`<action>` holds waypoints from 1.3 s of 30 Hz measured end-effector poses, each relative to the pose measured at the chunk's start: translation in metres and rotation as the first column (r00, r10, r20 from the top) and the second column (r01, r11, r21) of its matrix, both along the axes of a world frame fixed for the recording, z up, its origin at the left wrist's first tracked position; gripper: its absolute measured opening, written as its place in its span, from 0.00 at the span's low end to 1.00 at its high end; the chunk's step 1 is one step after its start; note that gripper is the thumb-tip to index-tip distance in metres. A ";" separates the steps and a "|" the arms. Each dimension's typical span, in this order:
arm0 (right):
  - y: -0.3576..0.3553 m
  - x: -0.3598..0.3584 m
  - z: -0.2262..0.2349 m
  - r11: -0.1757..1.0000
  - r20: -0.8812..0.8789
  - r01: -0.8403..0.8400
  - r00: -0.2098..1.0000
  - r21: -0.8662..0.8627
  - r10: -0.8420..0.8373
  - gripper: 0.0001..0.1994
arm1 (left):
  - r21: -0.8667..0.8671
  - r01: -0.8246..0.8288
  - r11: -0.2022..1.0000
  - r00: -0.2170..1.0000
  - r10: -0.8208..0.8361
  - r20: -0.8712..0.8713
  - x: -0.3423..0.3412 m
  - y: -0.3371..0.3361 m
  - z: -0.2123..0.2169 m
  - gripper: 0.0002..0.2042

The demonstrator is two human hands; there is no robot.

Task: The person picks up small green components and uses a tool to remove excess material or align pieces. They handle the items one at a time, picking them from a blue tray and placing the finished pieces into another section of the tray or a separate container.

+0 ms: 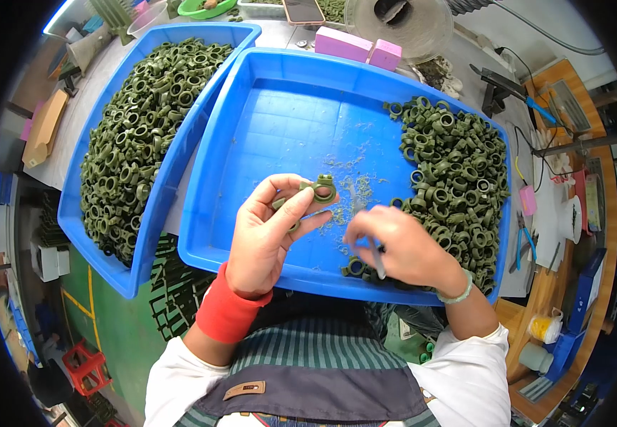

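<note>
My left hand [269, 231], with a red wristband, pinches a dark green ring-shaped part [325, 197] with a small tab on top. More green pieces show partly between its lower fingers. Just to the right, my right hand [404, 245] is closed round a slim grey hand tool [377, 260], smeared by motion; its working end is too blurred to make out. Both hands are above the wide blue tray [251, 135]. Green shavings [351, 167] are scattered on its floor, and a heap of similar green rings [458, 171] fills its right side.
A second blue tray [233, 34] full of green rings stands at the left. Beyond the trays are pink blocks [344, 46], a phone [303, 11] and a round machine part [401, 28]. Blue-handled pliers [524, 242] lie at the right. A red stool [86, 368] stands at lower left.
</note>
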State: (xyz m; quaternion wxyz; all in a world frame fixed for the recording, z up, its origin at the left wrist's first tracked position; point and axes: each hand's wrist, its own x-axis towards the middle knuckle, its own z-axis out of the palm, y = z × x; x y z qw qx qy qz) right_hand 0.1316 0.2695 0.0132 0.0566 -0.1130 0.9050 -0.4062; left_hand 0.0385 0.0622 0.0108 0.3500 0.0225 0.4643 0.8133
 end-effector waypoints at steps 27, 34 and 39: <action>-0.006 -0.005 0.009 0.657 0.319 0.425 0.905 -0.623 -0.282 0.11 | -0.188 0.186 0.964 0.982 -0.186 0.018 0.004 0.001 -0.003 0.10; -0.012 -0.001 0.008 0.784 0.249 0.391 0.919 -0.482 -0.306 0.13 | -0.165 0.158 0.974 0.985 -0.168 -0.048 0.005 0.003 -0.004 0.10; -0.013 -0.002 0.002 0.816 0.104 0.331 0.941 -0.474 -0.322 0.11 | -0.153 0.187 0.970 0.975 -0.202 -0.088 0.004 0.002 -0.005 0.10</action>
